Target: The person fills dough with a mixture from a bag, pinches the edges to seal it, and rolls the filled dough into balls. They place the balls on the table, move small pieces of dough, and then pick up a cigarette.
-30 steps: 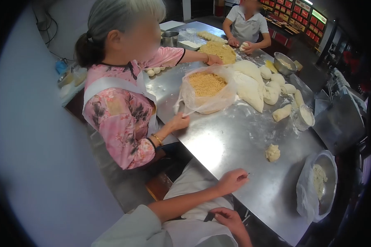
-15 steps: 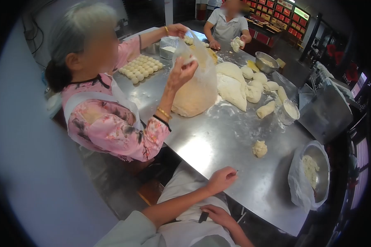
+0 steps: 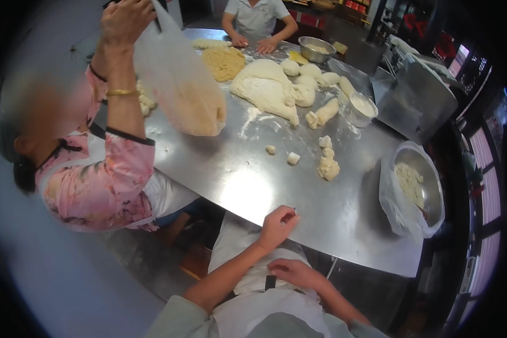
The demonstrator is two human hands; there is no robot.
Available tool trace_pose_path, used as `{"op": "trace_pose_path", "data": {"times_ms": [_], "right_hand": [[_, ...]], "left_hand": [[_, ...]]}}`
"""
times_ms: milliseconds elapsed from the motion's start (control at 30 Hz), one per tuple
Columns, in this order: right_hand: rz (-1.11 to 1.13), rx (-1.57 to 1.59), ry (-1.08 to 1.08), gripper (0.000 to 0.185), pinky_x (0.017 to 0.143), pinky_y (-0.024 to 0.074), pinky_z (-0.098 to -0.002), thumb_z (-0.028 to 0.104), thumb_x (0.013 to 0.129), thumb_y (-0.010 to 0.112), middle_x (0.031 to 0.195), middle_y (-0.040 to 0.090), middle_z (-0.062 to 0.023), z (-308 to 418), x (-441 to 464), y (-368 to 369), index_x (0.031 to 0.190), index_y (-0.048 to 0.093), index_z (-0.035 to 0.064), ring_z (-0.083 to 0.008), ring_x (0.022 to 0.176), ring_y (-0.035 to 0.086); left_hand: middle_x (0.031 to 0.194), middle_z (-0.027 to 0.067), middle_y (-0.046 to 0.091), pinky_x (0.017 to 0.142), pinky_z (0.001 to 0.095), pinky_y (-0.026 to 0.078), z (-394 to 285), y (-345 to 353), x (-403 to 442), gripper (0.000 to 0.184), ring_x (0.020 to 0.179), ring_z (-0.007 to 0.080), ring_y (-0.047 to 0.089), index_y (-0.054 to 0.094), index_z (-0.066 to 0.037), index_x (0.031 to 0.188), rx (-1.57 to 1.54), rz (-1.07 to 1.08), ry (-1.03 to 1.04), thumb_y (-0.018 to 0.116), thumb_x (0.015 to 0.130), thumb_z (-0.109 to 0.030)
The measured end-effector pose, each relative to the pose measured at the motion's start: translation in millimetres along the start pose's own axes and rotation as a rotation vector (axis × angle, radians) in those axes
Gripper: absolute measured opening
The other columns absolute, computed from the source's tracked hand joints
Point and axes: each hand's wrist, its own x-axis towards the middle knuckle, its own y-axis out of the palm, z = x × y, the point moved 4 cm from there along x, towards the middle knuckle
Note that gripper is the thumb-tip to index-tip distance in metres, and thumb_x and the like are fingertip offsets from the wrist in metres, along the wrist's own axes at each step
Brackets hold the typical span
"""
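My left hand (image 3: 280,226) is held closed over the table's near edge, fingers curled in a pinch. Something tiny and dark shows at its fingertips, too small to name. My right hand (image 3: 293,272) lies over the white apron (image 3: 250,239) at my lap, fingers extended and holding nothing, close to a black strap (image 3: 270,281). Nearest on the table beyond my hands are a rough dough lump (image 3: 328,169), with small pieces touching its far side, and two small dough pieces (image 3: 293,158) apart from it.
A co-worker at left holds up a plastic bag of dough (image 3: 200,107). Another person's hands (image 3: 267,45) rest on the far side. The steel table (image 3: 208,163) carries a big dough slab (image 3: 259,84), a flour container (image 3: 363,107) and a bag-lined bowl (image 3: 434,191).
The left co-worker has lifted the bag upward. Several small dough pieces now lie on the table near the lump. The far person's hand no longer holds dough. My view has shifted; my hands stay similar.
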Motion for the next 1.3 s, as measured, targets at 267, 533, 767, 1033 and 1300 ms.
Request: {"op": "trace_pose_path", "data": {"times_ms": [267, 533, 767, 1033, 1300], "right_hand": [[-0.168, 0.338, -0.073, 0.031, 0.098, 0.0529, -0.0308, 0.018, 0.104, 0.065, 0.116, 0.073, -0.0069, 35.8, 5.5, -69.6, 0.129, 0.066, -0.0002, -0.0152, 0.107, 0.068], [-0.869, -0.004, -0.165, 0.043, 0.094, 0.0534, -0.034, 0.02, 0.097, 0.073, 0.119, 0.072, -0.0111, 24.9, 35.5, -202.3, 0.133, 0.063, -0.002, -0.0197, 0.108, 0.067], [-1.336, -0.461, -0.195, 0.066, 0.107, 0.0433, -0.0458, 0.029, 0.085, 0.082, 0.129, 0.062, -0.019, -12.2, 102.1, -253.4, 0.138, 0.056, 0.001, -0.0372, 0.123, 0.057], [-1.386, -0.354, -0.177, 0.052, 0.105, 0.0437, -0.0495, 0.026, 0.083, 0.078, 0.123, 0.063, -0.0207, -22.0, 100.3, -244.8, 0.125, 0.06, 0.0011, -0.0395, 0.118, 0.057], [-1.645, -0.653, -0.135, 0.056, 0.11, 0.0416, -0.0485, 0.015, 0.083, 0.08, 0.134, 0.061, -0.0213, -41.5, 21.7, -274.1, 0.132, 0.057, -0.001, -0.0405, 0.126, 0.055]], "left_hand": [[0.096, 0.0028, 0.07, 0.08, 0.0259, 0.055, -4.3, -9.9, -1.4, 0.011, 0.085, 0.0095, 0.065, 0.066, -0.001, 0.102, -0.049, -0.073, -0.037, 0.073, 0.095, -0.005], [0.128, 0.0106, 0.061, 0.091, 0.0301, 0.051, -9.5, -53.8, 10.9, 0.007, 0.115, 0.0181, 0.059, 0.066, -0.003, 0.093, 0.183, -0.421, 0.039, 0.072, 0.094, -0.006], [0.143, 0.0129, 0.052, 0.098, 0.0319, 0.049, 20.0, -81.9, 50.7, 0.011, 0.111, 0.0139, 0.057, 0.06, 0.001, 0.108, -0.115, -0.44, -0.035, 0.063, 0.102, -0.009], [0.113, 0.0047, 0.064, 0.089, 0.0245, 0.05, 18.3, -30.6, 89.0, 0.026, 0.097, 0.0077, 0.058, 0.061, 0.002, 0.124, -0.348, -0.231, -0.238, 0.062, 0.106, -0.015], [0.116, 0.0052, 0.064, 0.09, 0.0241, 0.048, 6.2, -18.9, 74.7, 0.019, 0.098, 0.0075, 0.057, 0.06, 0.002, 0.12, -0.427, -0.178, -0.192, 0.06, 0.107, -0.012]]}}
